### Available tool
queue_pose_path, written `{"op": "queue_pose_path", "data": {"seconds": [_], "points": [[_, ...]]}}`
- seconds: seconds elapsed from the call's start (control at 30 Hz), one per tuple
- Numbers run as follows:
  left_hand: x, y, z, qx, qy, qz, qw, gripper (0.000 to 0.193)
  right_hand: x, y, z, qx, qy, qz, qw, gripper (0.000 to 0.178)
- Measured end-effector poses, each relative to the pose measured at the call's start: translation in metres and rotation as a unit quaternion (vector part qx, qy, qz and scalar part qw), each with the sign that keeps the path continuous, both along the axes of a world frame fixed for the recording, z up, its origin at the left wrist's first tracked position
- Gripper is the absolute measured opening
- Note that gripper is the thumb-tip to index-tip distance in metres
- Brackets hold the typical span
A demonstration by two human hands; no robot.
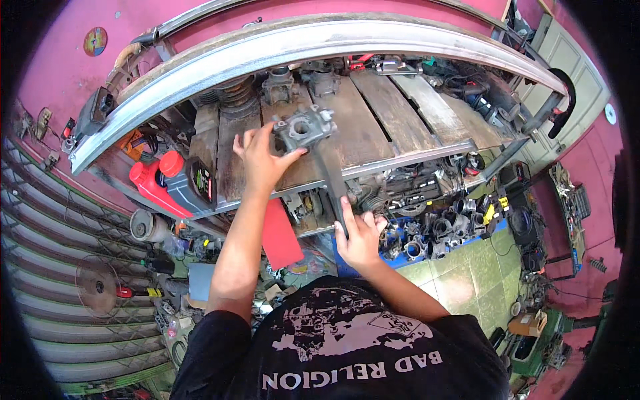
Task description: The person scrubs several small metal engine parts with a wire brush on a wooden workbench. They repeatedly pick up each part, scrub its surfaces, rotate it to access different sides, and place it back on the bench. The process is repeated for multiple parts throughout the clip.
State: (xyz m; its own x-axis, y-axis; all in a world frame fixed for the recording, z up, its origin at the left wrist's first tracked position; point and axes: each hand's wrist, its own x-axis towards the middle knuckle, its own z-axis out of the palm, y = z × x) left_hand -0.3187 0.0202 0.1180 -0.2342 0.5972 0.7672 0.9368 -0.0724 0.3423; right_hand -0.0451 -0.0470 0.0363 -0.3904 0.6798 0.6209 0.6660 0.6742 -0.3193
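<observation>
My left hand (259, 160) grips a grey cast-metal engine part (303, 128) with a round bore, resting on the worn wooden workbench (373, 127). A long dark tool handle (331, 183) runs from that part down toward me. My right hand (360, 239) is closed around the lower end of this handle, below the bench's front edge.
A red oil bottle (152, 189) and a grey oil jug with a red cap (188, 180) stand at the bench's left. Coil springs (237, 97) and more engine parts (280, 83) lie at the back. A blue crate of metal parts (427, 237) sits under the bench. A fan (99, 287) stands on the left.
</observation>
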Motion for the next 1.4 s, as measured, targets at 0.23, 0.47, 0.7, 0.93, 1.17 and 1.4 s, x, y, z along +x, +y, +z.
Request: {"op": "queue_pose_path", "data": {"seconds": [0.23, 0.47, 0.7, 0.93, 1.17, 1.4], "points": [[0.0, 0.005, 0.001, -0.025, 0.027, -0.024, 0.999, 0.091, 0.002, 0.003, 0.004, -0.037, -0.016, 0.034, 0.999, 0.065], [-0.009, 0.001, -0.008, -0.027, -0.036, -0.042, 0.998, 0.09, 0.008, 0.022, 0.034, 0.08, 0.025, 0.017, 0.996, 0.067], [-0.009, -0.007, -0.021, -0.001, -0.061, -0.047, 0.997, 0.089, -0.051, 0.061, 0.108, 0.075, -0.026, 0.029, 0.996, 0.07], [-0.006, -0.014, -0.015, -0.005, -0.034, -0.029, 0.999, 0.086, -0.032, 0.02, 0.059, 0.055, -0.034, 0.047, 0.997, 0.077], [-0.008, -0.012, -0.021, -0.006, -0.075, -0.044, 0.996, 0.085, -0.049, 0.029, 0.074, 0.062, -0.007, 0.06, 0.996, 0.074], [-0.023, -0.008, -0.028, -0.004, -0.081, -0.001, 0.997, 0.082, -0.08, 0.036, 0.077, 0.092, -0.01, 0.067, 0.993, 0.072]]}}
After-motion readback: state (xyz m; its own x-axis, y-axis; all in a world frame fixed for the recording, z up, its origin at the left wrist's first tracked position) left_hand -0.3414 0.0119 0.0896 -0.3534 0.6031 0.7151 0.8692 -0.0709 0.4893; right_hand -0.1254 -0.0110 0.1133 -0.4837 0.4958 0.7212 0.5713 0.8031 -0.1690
